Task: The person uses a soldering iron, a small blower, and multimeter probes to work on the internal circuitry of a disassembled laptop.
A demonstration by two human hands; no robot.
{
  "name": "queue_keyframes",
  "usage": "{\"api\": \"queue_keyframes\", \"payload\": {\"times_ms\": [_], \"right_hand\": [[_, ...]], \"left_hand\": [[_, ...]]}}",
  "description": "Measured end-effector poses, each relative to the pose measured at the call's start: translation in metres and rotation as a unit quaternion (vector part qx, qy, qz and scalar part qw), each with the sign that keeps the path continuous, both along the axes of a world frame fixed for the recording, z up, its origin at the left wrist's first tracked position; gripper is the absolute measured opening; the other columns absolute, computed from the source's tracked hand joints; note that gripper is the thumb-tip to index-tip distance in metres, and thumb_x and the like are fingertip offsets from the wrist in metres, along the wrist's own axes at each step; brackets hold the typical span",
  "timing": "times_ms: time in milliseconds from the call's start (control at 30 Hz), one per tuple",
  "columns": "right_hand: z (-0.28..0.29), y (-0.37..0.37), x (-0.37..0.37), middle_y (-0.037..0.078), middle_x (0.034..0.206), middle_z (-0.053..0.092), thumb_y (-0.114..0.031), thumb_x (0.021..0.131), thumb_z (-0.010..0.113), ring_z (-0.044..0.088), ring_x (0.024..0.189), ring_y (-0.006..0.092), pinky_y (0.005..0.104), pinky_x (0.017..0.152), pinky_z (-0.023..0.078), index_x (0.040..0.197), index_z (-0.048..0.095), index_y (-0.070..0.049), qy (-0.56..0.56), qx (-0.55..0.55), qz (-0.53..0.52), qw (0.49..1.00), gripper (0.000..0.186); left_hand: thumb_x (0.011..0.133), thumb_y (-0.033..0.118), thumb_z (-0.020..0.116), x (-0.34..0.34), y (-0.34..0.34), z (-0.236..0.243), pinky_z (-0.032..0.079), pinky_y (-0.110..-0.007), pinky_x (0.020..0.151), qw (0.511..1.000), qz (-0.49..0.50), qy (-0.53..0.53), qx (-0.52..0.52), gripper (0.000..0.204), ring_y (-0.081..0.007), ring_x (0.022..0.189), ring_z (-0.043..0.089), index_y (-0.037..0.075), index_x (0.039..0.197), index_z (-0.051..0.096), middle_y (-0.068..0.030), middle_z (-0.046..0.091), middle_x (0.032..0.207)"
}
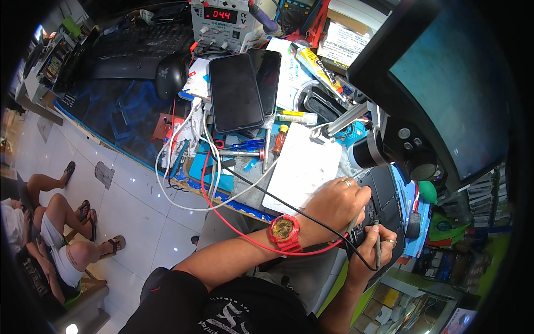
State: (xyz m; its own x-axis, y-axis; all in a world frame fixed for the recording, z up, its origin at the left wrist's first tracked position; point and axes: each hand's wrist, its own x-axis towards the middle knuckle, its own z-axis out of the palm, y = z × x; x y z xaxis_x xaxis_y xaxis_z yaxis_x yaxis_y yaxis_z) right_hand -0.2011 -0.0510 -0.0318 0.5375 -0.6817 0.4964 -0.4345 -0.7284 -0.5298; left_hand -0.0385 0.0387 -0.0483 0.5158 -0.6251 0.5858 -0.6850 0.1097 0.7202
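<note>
My left hand (340,201), with a red watch (284,233) on its wrist, is closed on a slim grey pointed tool (352,224). Beside it my right hand (371,247) pinches another slim grey pen-like tool (378,251). Both hands work over a flat black device (384,192) that looks like a laptop base, the tool tips close together above it. A red lead (245,238) and a black lead (292,209) curve across my left forearm toward the hands; where they end is hard to make out. White sheets (305,167) lie left of the device.
A bench power supply (222,25) with a lit display stands at the back. Two dark phones (236,92) lie before it, near screwdrivers (281,139) and white cables (167,161). A screen on an arm (445,83) overhangs the right. Seated people (61,222) are at left.
</note>
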Motion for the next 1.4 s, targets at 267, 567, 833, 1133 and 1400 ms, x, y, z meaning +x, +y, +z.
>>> {"api": "queue_keyframes", "payload": {"times_ms": [267,567,833,1133,1400], "right_hand": [[-0.001,0.001,0.001,0.017,0.090,0.074,-0.007,0.104,0.065,0.073,0.080,0.0303,0.0411,0.075,0.057,0.100,0.066,0.004,0.002,0.002,-0.001,1.000,0.011],[0.001,-0.001,0.000,0.020,0.089,0.073,0.001,0.099,0.068,0.073,0.079,0.0334,0.0426,0.073,0.058,0.102,0.067,0.006,0.001,-0.057,0.029,0.998,0.006],[-0.003,-0.005,-0.007,0.018,0.093,0.071,0.007,0.092,0.072,0.071,0.076,0.0366,0.0460,0.071,0.058,0.101,0.062,0.005,-0.005,-0.125,0.061,0.990,0.014],[-0.002,-0.004,-0.006,0.018,0.093,0.071,0.006,0.092,0.072,0.071,0.075,0.0363,0.0455,0.071,0.058,0.099,0.063,0.006,-0.004,-0.110,0.064,0.992,0.011],[0.001,-0.004,-0.003,0.018,0.092,0.071,0.006,0.091,0.072,0.071,0.075,0.0363,0.0452,0.070,0.057,0.099,0.064,0.005,0.007,-0.107,0.062,0.992,0.012]], "left_hand": [[0.087,0.008,0.072,0.000,0.002,-0.001,0.056,-0.045,0.083,1.000,0.005,-0.002,0.002,0.015,-0.0354,0.088,0.069,0.001,0.095,0.062,-0.0173,0.068,0.088],[0.087,0.007,0.074,0.003,0.000,0.003,0.056,-0.046,0.076,0.999,-0.018,0.015,0.026,0.014,-0.0361,0.082,0.069,0.001,0.094,0.064,-0.0175,0.066,0.085],[0.084,0.002,0.074,0.002,-0.007,0.004,0.057,-0.045,0.080,0.999,-0.023,0.007,0.032,0.011,-0.0346,0.089,0.072,0.001,0.091,0.065,-0.0151,0.075,0.093],[0.084,0.001,0.073,0.002,-0.004,0.004,0.057,-0.044,0.081,0.999,-0.019,0.003,0.037,0.012,-0.0349,0.089,0.073,0.001,0.091,0.064,-0.0157,0.075,0.092],[0.084,0.001,0.074,0.002,-0.005,0.003,0.057,-0.044,0.081,0.999,-0.021,0.006,0.035,0.012,-0.0348,0.090,0.073,0.001,0.091,0.064,-0.0154,0.075,0.093]]}}
